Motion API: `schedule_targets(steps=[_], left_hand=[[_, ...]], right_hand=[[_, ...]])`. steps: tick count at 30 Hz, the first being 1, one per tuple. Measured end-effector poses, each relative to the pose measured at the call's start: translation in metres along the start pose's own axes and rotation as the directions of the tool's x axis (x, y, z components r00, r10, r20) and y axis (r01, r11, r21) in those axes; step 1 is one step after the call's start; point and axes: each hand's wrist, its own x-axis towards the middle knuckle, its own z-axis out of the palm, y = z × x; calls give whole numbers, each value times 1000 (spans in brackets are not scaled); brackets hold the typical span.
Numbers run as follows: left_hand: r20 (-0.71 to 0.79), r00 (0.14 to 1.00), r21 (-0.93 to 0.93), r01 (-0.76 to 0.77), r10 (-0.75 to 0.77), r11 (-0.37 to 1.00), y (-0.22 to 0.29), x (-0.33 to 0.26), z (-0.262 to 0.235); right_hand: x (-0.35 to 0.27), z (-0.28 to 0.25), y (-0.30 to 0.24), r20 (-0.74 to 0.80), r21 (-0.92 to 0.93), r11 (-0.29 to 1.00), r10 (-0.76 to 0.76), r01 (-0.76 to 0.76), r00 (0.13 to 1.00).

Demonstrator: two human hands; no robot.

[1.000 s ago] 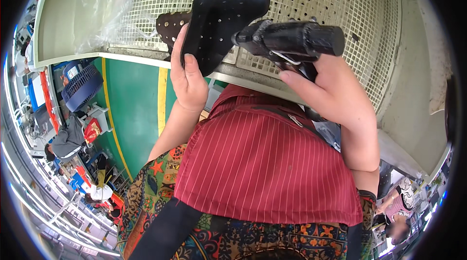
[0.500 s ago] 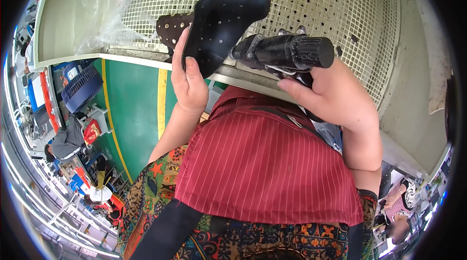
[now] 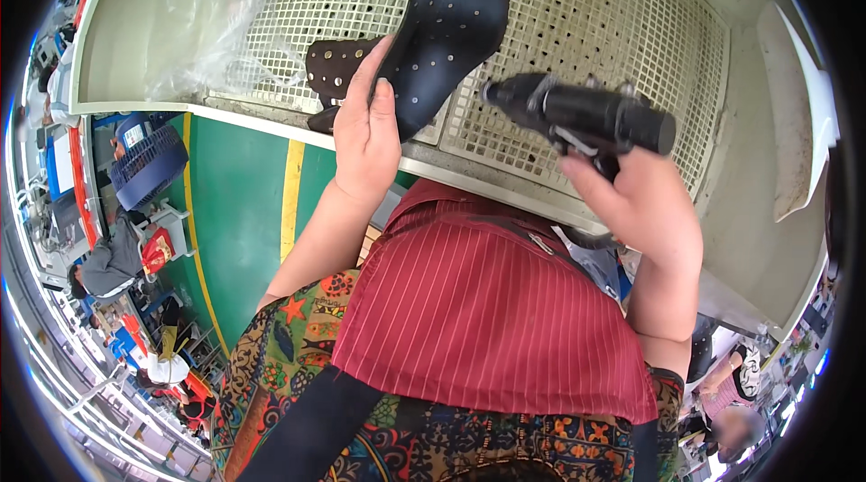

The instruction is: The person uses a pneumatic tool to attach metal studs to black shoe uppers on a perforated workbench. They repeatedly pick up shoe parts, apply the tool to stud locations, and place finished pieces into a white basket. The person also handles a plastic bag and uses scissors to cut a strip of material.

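A long, curved dark leather piece [image 3: 456,27] dotted with small metal rivets stands tilted over the grated worktop. My left hand [image 3: 368,144] grips its lower left edge, fingers stretched along one side and the thumb on the other. Beside those fingers shows a brown strip with brass-coloured studs [image 3: 329,67]; whether it belongs to the same piece I cannot tell. In my right hand [image 3: 645,216] is a black pistol-grip tool [image 3: 595,112], fingers wrapped round its handle and mostly hidden. Its narrow nose points left toward the leather, with a gap between them.
Cream plastic grating [image 3: 622,13] lines the tray-like worktop, bounded by a raised front edge [image 3: 505,177]. Clear plastic film [image 3: 212,45] lies at left, and a curved pale panel [image 3: 798,121] leans at right. A blue fan [image 3: 149,162] and other people are farther off at left.
The tool has drawn back to the right, away from the leather piece, and its nose has turned slightly upward. My left hand and the leather have shifted slightly right in the picture.
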Motion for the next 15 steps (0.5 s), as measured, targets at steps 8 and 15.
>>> schedule_targets(steps=[8, 15], left_hand=[[7, 995, 39, 102, -102, 994, 9, 19, 8], [12, 991, 76, 131, -132, 988, 3, 35, 10]], right_hand=[[-6, -7, -1, -218, 35, 983, 185, -182, 958], [-20, -7, -11, -84, -36, 994, 101, -104, 991]])
